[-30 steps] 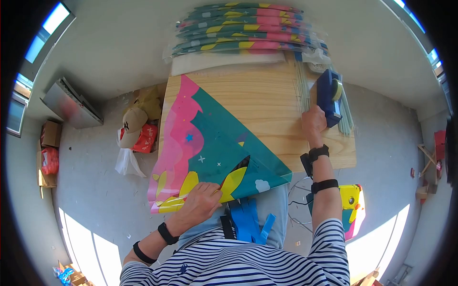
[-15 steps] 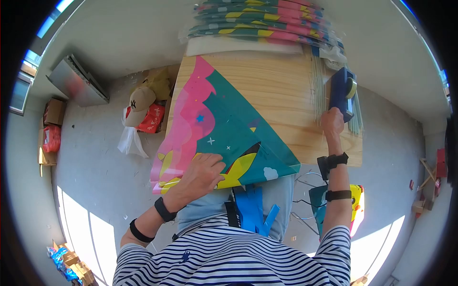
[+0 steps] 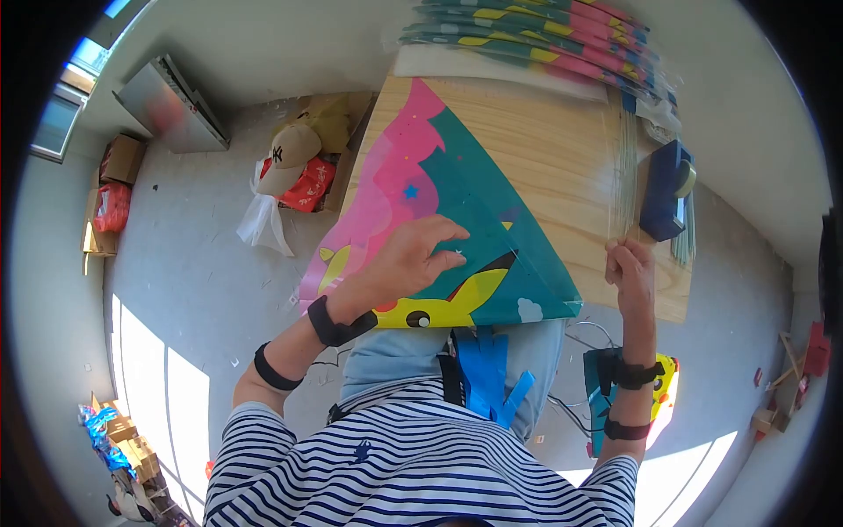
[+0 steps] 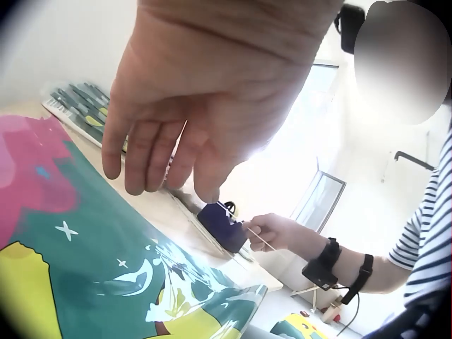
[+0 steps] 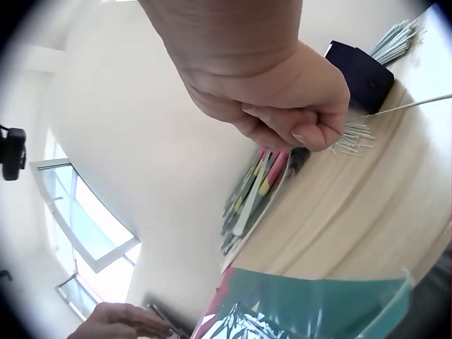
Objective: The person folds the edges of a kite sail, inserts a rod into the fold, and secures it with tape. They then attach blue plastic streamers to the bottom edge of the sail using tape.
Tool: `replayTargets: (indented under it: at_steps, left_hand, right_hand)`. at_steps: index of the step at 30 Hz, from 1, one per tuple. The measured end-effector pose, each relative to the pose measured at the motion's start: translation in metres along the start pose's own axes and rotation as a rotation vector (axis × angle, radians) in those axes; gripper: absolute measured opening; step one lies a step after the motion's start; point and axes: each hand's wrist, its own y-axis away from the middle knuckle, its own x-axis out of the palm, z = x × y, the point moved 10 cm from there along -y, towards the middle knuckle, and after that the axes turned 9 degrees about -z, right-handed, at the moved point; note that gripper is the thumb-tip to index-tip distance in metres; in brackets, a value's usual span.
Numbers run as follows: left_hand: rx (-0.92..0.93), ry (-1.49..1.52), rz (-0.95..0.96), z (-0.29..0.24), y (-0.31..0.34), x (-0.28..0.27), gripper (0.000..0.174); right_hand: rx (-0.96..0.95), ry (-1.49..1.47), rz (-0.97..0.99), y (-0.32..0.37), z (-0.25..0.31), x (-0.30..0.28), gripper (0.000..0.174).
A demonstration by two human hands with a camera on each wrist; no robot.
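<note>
A pink, teal and yellow triangular kite sheet (image 3: 457, 193) lies in clear wrap on the wooden table (image 3: 562, 149). My left hand (image 3: 439, 250) hovers just above it with its fingers loosely spread and holds nothing; the left wrist view shows the hand (image 4: 166, 169) clear of the kite sheet (image 4: 92, 261). My right hand (image 3: 619, 255), at the table's near right edge, pinches a thin pale rod (image 5: 417, 104) drawn from the bundle of rods (image 3: 625, 167). Just beyond that hand stands a dark blue tape dispenser (image 3: 667, 189).
A stack of wrapped kites (image 3: 544, 35) lies along the table's far edge. On the floor to the left are a cap (image 3: 285, 158), a red bag (image 3: 307, 186) and cardboard boxes (image 3: 114, 176). Another kite (image 3: 654, 386) lies on the floor at the right.
My left hand lifted off the kite's near edge and moved farther over the sheet. My right hand drew back from the tape dispenser towards me, now pinching a rod.
</note>
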Motion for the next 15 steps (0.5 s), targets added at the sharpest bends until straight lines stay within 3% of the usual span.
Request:
replayTargets:
  at_steps: [2,3,4,5,7,11,15]
  left_hand:
    - [-0.105,0.162,0.03,0.015,-0.013,0.012,0.031]
    - [-0.199,0.414,0.037,0.026,-0.02,0.021,0.033]
    - [-0.293,0.666,0.043,0.03,-0.026,0.028,0.034]
    - [-0.294,0.663,0.04,0.03,-0.031,0.03,0.034]
    - [-0.443,0.906,0.053,0.03,-0.036,0.033,0.038]
    - [-0.43,0.963,0.055,0.034,-0.04,0.028,0.03]
    - [-0.392,0.96,0.075,0.039,-0.036,0.029,0.014]
  right_hand:
    - [0.12,-0.099,0.227,0.025,-0.011,0.045,0.011]
    - [0.12,-0.1,0.228,0.033,-0.009,0.058,0.011]
    - [0.185,-0.125,0.355,0.046,-0.01,0.084,0.012]
    - [0.249,-0.15,0.482,0.059,-0.012,0.105,0.012]
    - [0.3,-0.163,0.557,0.067,-0.017,0.125,0.012]
    - [0.367,-0.196,0.682,0.077,-0.019,0.15,0.011]
    - [0.349,-0.17,0.674,0.075,-0.018,0.153,0.011]
